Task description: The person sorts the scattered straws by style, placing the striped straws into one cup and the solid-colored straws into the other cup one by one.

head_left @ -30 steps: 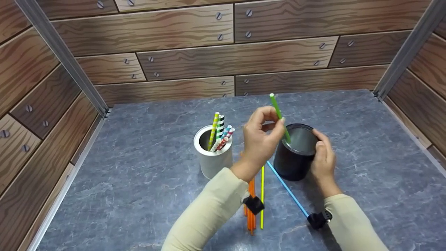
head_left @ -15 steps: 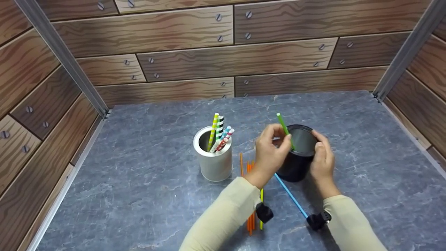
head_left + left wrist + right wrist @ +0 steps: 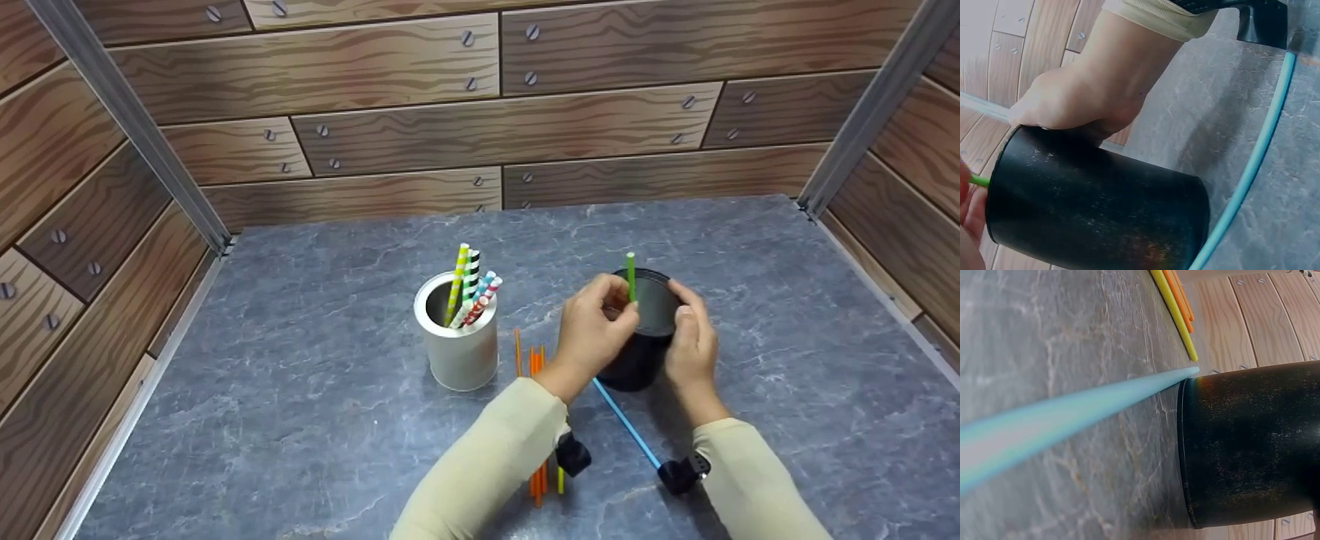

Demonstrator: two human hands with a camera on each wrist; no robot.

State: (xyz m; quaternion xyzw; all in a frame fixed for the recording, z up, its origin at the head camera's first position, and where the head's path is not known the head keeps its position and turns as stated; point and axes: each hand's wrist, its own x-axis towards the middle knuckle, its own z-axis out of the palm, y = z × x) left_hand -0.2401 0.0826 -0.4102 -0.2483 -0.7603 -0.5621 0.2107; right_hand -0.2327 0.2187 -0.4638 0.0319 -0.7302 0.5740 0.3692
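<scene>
The white cylindrical can (image 3: pixel 463 361), with multicoloured patterned straws (image 3: pixel 471 283) inside, stood left of the black cylindrical can (image 3: pixel 634 361).

Plank-patterned walls (image 3: pixel 375 64) (slotted screw heads (image 3: pixel 468 38) included) and grey posts (image 3: pixel 138 127) border a marbled tabletop (image 3: pixel 315 337).

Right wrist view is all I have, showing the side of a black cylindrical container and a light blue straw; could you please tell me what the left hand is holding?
Observer: The left hand pinches a plain green straw at the mouth of the black container.
Operator: Thank you. Would you say whether another container stands nearby?
Observer: Yes, a white cylindrical can stands to the person's left of it.
Operator: And could you kindly tell me what it holds?
Observer: Several multicoloured patterned straws, their upper ends rising above its rim.
</scene>
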